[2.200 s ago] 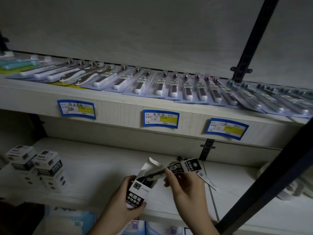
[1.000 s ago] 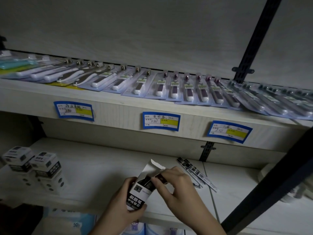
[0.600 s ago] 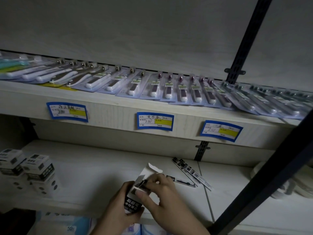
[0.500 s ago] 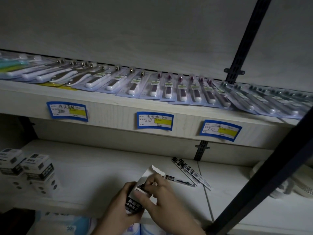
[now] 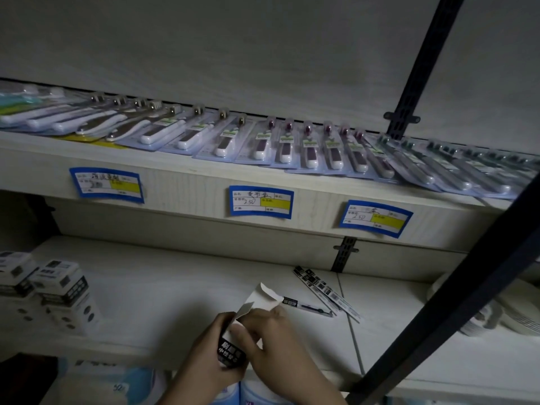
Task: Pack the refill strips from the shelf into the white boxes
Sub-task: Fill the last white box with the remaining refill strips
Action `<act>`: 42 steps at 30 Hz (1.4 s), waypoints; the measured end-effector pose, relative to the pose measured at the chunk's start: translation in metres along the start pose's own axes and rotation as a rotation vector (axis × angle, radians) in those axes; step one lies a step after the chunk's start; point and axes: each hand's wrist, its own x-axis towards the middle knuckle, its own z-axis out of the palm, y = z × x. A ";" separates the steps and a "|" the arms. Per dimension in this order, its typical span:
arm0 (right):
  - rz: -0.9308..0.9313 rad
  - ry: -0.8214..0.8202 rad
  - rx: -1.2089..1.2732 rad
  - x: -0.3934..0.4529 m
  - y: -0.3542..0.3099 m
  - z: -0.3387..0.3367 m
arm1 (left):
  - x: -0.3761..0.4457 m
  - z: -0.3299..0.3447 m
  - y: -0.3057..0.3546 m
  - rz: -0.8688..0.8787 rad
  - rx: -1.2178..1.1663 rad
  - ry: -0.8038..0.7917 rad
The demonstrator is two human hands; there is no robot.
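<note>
— Where's the white box (image 5: 233,344)?

— Over the front of the lower shelf (image 5: 152,290), left hand (image 5: 204,362) wrapped round it, flap up.

— And the right hand (image 5: 277,343)?

— Its grip is pinching the flap.

— The refill strips (image 5: 320,286)?

— A few lie loose on the shelf, just behind the box. More packed boxes (image 5: 58,290) stand at the left.

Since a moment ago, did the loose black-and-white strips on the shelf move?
No. The black-and-white refill strips lie just left of the shelf seam, below the dark bracket, as before.
</note>
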 end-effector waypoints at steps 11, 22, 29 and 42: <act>0.048 0.188 0.360 0.001 0.042 -0.031 | -0.001 -0.014 0.006 -0.029 -0.020 0.089; 0.524 0.020 -0.185 0.049 0.195 0.008 | -0.002 -0.029 0.014 -0.043 0.025 0.087; 0.607 -0.007 -0.157 0.039 0.204 0.038 | -0.003 -0.032 0.010 -0.079 0.042 0.090; 0.694 -0.125 -0.278 0.031 0.182 0.050 | -0.008 -0.035 0.008 -0.080 0.015 0.070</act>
